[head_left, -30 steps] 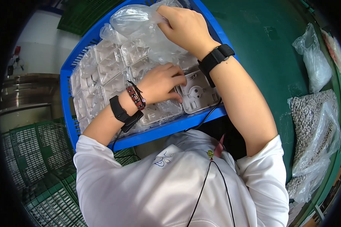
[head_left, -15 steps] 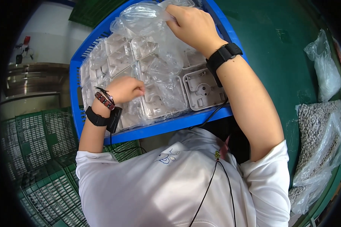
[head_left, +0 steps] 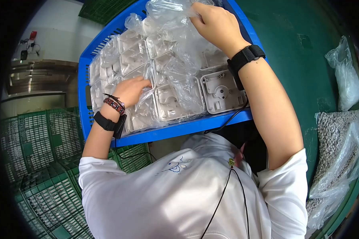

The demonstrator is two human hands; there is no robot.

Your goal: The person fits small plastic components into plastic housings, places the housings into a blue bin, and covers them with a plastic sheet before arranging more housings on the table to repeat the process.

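Observation:
A blue plastic crate (head_left: 179,130) holds rows of light grey plastic housings, many of them in clear plastic bags. My right hand (head_left: 217,24) is closed on a clear plastic bag (head_left: 167,8) at the crate's far side, lifting it in a crumpled bunch. My left hand (head_left: 132,91) rests low over the housings at the left, its fingers curled together against bagged parts; what they pinch, if anything, is hidden. A housing (head_left: 175,104) under crumpled film lies right of that hand. Beside it, below my right wrist, an uncovered housing (head_left: 221,93) shows its round centre and screw posts.
At the right, a green tabletop (head_left: 285,79) carries a clear plastic bag (head_left: 344,75) and a grey speckled textile piece (head_left: 333,135) partly under film. Green mesh crates (head_left: 48,159) with pale parts stand at the lower left. A dark cable (head_left: 229,116) crosses the blue crate's near rim.
My left hand has dropped closer onto the bagged housings, its fingers reaching in among them. My right hand still grips the bag at the far side. The whole view has shifted slightly.

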